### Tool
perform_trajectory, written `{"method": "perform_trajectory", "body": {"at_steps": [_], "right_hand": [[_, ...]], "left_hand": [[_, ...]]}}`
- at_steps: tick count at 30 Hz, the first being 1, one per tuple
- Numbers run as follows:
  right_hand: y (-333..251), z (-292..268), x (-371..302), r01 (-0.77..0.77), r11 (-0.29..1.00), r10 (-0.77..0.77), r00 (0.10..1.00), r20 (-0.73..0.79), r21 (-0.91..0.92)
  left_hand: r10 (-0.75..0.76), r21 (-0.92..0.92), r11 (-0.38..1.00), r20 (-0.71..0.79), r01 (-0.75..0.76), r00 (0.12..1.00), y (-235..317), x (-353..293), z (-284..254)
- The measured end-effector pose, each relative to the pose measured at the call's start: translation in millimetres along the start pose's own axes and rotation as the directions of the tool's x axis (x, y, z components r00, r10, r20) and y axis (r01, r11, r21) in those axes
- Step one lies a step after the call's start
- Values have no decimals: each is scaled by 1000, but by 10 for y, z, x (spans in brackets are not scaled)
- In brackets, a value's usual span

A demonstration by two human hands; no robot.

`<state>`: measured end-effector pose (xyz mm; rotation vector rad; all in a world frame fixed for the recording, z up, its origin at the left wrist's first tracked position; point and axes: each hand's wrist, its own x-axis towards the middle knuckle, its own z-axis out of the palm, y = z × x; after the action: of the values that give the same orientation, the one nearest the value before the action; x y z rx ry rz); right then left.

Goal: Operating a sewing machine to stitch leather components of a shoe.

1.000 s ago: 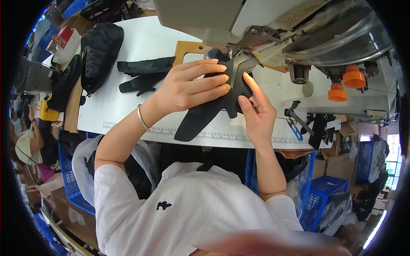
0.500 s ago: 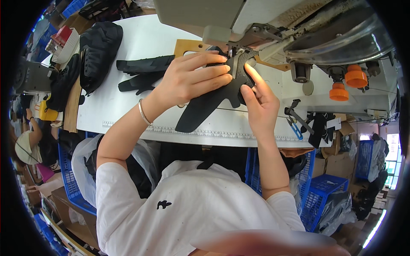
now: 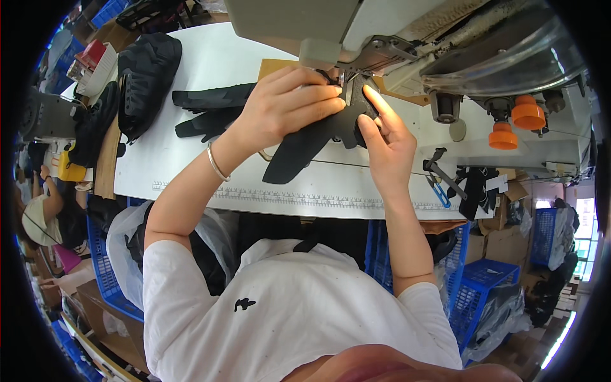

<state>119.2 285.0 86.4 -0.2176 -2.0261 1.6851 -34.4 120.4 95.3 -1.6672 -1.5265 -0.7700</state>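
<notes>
Under the presser foot (image 3: 344, 79) of a sewing machine (image 3: 293, 25) lies a black shoe upper piece (image 3: 300, 153), its long tab pointing toward me. My left hand (image 3: 277, 105), with a bracelet at the wrist, presses its fingertips onto the piece just left of the foot. Its thumb is hidden. On the right edge, my right hand (image 3: 389, 143) holds the piece between thumb and forefinger, with the forefinger stretched along the rim. Other black shoe upper pieces (image 3: 213, 95) lie on the white table to the left of my left hand.
A ruler strip (image 3: 280, 193) runs along the table's front edge. Black shoes (image 3: 147, 83) stand at the left. Blue-handled snips (image 3: 439, 193) lie at the right, below orange knobs (image 3: 503, 136). Blue crates (image 3: 484, 286) stand on the floor. Another person (image 3: 44, 213) sits far left.
The shoe upper piece has shifted slightly away from me and turned a little under the foot. Both hands have moved slightly with it.
</notes>
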Motion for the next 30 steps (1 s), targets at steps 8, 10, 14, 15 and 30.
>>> {"method": "perform_trajectory", "body": {"at_steps": [8,10,14,15,30], "right_hand": [[-136,-89,103,-78,996,81,992,94,-40],[-118,-82,96,-77,997,79,993,90,-27],[33,-40,52,-87,983,75,994,82,161],[48,-30,51,-72,969,61,997,53,236],[157,16,-39,-42,984,39,999,20,174]], "left_hand": [[-39,24,999,99,37,994,48,83,-190],[-76,-57,994,315,98,946,58,147,-332],[-168,-35,977,475,209,864,202,392,-553],[-159,-43,978,474,203,866,294,416,-490],[-314,357,895,76,268,946,763,186,72]]}}
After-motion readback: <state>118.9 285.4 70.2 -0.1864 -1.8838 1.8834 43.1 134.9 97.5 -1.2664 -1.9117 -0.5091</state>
